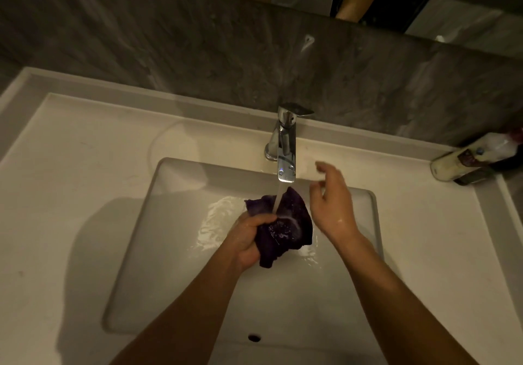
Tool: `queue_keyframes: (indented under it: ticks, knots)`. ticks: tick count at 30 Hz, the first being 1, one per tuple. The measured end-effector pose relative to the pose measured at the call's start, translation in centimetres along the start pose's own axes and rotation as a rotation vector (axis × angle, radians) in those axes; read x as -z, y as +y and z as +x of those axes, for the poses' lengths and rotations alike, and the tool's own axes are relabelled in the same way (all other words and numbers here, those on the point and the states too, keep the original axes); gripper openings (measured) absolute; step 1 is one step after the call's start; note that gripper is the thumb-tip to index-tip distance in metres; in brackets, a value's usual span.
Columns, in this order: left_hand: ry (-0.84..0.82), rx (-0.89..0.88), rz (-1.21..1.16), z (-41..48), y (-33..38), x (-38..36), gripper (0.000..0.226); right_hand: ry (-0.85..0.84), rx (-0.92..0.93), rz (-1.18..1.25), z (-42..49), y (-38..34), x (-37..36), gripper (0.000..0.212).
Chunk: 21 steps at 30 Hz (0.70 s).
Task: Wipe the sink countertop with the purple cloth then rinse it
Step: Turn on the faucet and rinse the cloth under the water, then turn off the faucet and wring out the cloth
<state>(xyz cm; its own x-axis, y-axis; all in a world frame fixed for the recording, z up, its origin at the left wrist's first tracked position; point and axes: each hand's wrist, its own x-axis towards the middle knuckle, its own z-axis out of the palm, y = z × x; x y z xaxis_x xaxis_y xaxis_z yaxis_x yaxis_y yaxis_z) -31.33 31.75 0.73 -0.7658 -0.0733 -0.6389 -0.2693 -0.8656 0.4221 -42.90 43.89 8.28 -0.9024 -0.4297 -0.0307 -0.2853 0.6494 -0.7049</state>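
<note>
The purple cloth (285,229) is bunched up and wet, held over the white sink basin (175,251) under running water from the chrome faucet (285,149). My left hand (249,240) is shut on the cloth's left side. My right hand (331,203) hovers just right of the cloth and below the faucet spout, fingers apart, holding nothing. The stream lands on the top of the cloth. The white countertop (70,183) surrounds the basin.
A bottle (475,161) lies on its side at the counter's back right corner. A grey marble wall (198,48) rises behind the counter, with a mirror edge above. The overflow hole (254,337) is in the basin's near wall.
</note>
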Motion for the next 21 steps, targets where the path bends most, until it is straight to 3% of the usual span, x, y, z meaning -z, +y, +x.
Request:
queue_keyframes:
  ticks: [2, 5, 8, 16, 18, 21]
  knots:
    - [0.007, -0.014, -0.02, 0.0, 0.3, 0.1, 0.046, 0.077, 0.211, -0.054, 1.1, -2.2, 1.8, 0.058]
    - [0.029, 0.002, -0.047, -0.4, 0.8, 0.1, 0.044, 0.048, 0.424, -0.243, 3.0, -4.8, 3.3, 0.075]
    - [0.055, 0.016, -0.084, -0.9, 1.1, -0.1, 0.041, -0.018, 0.451, -0.283, 3.9, -5.2, 3.4, 0.081]
    - [0.002, 0.093, -0.252, -1.4, 1.3, -0.4, 0.048, -0.018, 0.429, -0.229, 2.0, -3.3, 3.2, 0.073]
    - [-0.041, 0.118, -0.351, -1.9, 1.5, -0.8, 0.057, -0.036, 0.35, -0.012, 0.7, -2.1, 2.6, 0.065]
    - [0.015, 0.124, -0.454, -2.5, 1.6, -1.5, 0.063, -0.017, -0.111, 0.382, -3.7, 0.9, 0.3, 0.059]
